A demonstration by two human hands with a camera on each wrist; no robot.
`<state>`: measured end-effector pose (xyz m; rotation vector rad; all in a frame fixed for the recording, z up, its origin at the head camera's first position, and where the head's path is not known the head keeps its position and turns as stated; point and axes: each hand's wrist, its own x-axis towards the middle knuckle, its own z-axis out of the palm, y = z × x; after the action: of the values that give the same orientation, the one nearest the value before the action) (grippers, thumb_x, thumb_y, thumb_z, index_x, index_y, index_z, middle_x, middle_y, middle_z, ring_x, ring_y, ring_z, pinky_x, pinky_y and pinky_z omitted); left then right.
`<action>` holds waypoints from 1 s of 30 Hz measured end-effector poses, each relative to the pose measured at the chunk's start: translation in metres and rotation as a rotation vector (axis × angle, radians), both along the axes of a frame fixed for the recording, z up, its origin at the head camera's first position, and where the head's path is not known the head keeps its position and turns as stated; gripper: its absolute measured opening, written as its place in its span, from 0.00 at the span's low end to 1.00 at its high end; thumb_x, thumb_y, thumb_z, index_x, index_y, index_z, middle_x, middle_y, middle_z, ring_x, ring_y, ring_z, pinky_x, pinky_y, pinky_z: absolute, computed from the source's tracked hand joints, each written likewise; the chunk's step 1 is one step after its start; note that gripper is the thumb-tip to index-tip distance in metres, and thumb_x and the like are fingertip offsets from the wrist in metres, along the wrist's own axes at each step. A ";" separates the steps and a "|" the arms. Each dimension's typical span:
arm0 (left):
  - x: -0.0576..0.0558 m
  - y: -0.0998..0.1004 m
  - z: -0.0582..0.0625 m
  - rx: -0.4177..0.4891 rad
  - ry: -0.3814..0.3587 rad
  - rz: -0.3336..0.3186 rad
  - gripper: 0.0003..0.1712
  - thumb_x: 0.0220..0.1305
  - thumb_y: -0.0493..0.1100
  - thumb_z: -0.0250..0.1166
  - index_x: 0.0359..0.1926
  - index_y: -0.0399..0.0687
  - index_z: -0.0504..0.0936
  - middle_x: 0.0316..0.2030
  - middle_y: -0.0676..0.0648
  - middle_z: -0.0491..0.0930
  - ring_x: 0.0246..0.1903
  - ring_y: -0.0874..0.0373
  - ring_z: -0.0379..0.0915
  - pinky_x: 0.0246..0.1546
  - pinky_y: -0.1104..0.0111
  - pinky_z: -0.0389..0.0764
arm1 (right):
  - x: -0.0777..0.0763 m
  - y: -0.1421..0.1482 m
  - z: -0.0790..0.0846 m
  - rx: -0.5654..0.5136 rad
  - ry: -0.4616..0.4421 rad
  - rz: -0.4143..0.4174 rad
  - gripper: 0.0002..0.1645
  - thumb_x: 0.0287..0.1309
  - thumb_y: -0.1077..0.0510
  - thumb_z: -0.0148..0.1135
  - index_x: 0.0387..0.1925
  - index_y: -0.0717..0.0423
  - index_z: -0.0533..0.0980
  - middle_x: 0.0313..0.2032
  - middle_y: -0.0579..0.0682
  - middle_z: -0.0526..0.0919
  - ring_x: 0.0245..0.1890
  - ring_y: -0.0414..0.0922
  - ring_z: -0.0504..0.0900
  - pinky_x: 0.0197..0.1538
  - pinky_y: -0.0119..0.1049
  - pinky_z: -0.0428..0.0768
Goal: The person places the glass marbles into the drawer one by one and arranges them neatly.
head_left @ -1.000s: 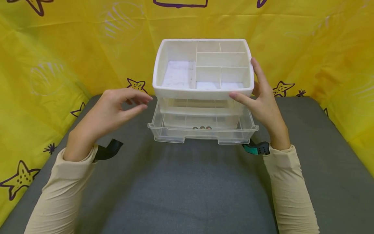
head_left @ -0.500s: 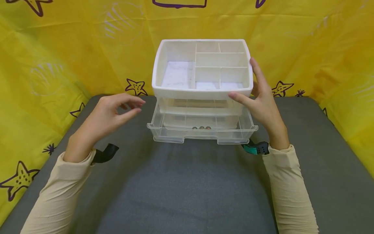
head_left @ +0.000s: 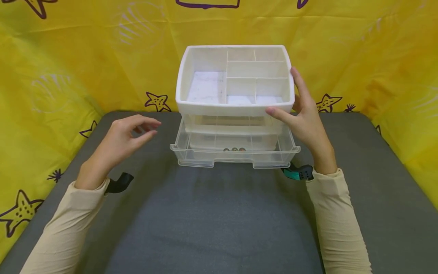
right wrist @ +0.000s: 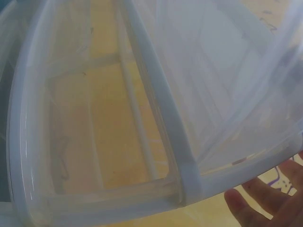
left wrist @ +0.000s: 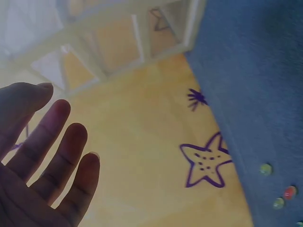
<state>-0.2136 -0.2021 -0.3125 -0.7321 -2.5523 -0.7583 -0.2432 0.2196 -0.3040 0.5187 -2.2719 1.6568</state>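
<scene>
A white plastic drawer organizer stands before me, its top tray divided into compartments. Below it, a clear drawer is pulled out toward me, with three small marbles showing through its front. My right hand grips the organizer's right end, thumb on the front rim and fingers around the side. Some of those fingers show beside the plastic edge in the right wrist view. To the left of the organizer, my left hand hovers with relaxed, slightly bent fingers and holds nothing.
Grey cloth covers the table, and a yellow curtain with starfish drawings rises at the back and sides. In the left wrist view several small green and reddish balls lie on the cloth. A black strap sticks out from the left wrist.
My left hand has drawn away from the organizer, moving left and slightly toward me. The right hand keeps its hold, and the drawer stays pulled out.
</scene>
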 end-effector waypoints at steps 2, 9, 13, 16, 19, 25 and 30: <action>-0.001 -0.003 -0.004 -0.001 -0.007 0.012 0.14 0.57 0.29 0.70 0.45 0.42 0.86 0.39 0.47 0.87 0.33 0.79 0.71 0.37 0.85 0.72 | 0.000 0.000 0.000 -0.003 -0.002 0.000 0.58 0.55 0.60 0.72 0.77 0.31 0.48 0.72 0.45 0.63 0.60 0.51 0.74 0.46 0.28 0.83; -0.006 -0.014 -0.020 0.017 -0.024 0.029 0.15 0.57 0.30 0.70 0.46 0.44 0.87 0.40 0.45 0.87 0.34 0.81 0.70 0.35 0.84 0.72 | 0.000 0.000 -0.001 -0.005 0.003 0.002 0.58 0.55 0.60 0.72 0.77 0.31 0.48 0.72 0.45 0.63 0.60 0.51 0.75 0.47 0.27 0.82; -0.008 -0.020 -0.026 0.007 -0.038 0.048 0.14 0.58 0.30 0.70 0.46 0.44 0.87 0.40 0.44 0.87 0.33 0.80 0.70 0.35 0.83 0.72 | 0.000 0.000 -0.001 -0.005 0.008 0.002 0.58 0.55 0.60 0.72 0.77 0.32 0.48 0.72 0.45 0.63 0.60 0.51 0.75 0.48 0.28 0.82; -0.009 -0.024 -0.030 0.003 -0.059 0.065 0.13 0.59 0.31 0.70 0.46 0.43 0.87 0.40 0.44 0.87 0.32 0.78 0.70 0.34 0.83 0.72 | 0.000 0.000 -0.001 0.000 0.011 -0.002 0.58 0.55 0.60 0.72 0.77 0.32 0.49 0.72 0.46 0.64 0.59 0.52 0.76 0.48 0.29 0.83; -0.010 -0.030 -0.035 0.006 -0.085 0.079 0.12 0.60 0.31 0.69 0.46 0.42 0.86 0.40 0.43 0.87 0.32 0.79 0.70 0.34 0.84 0.71 | 0.000 0.000 -0.001 0.001 0.009 -0.004 0.58 0.55 0.60 0.72 0.77 0.32 0.49 0.71 0.46 0.64 0.59 0.51 0.76 0.48 0.29 0.83; -0.014 -0.043 -0.047 0.019 -0.124 0.126 0.12 0.60 0.31 0.69 0.46 0.42 0.86 0.40 0.40 0.86 0.31 0.81 0.70 0.32 0.86 0.71 | -0.001 0.000 -0.001 -0.003 0.009 0.000 0.58 0.55 0.61 0.72 0.77 0.32 0.49 0.71 0.46 0.65 0.59 0.51 0.76 0.48 0.30 0.83; -0.014 -0.050 -0.052 0.014 -0.167 0.162 0.11 0.62 0.33 0.68 0.46 0.43 0.85 0.40 0.40 0.87 0.29 0.78 0.71 0.31 0.86 0.71 | 0.000 0.000 0.000 -0.009 0.006 0.003 0.58 0.55 0.61 0.72 0.77 0.32 0.49 0.71 0.46 0.65 0.59 0.51 0.75 0.48 0.28 0.83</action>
<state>-0.2275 -0.2520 -0.3646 -0.4676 -2.7119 -0.8135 -0.2436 0.2196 -0.3045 0.5243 -2.2590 1.6639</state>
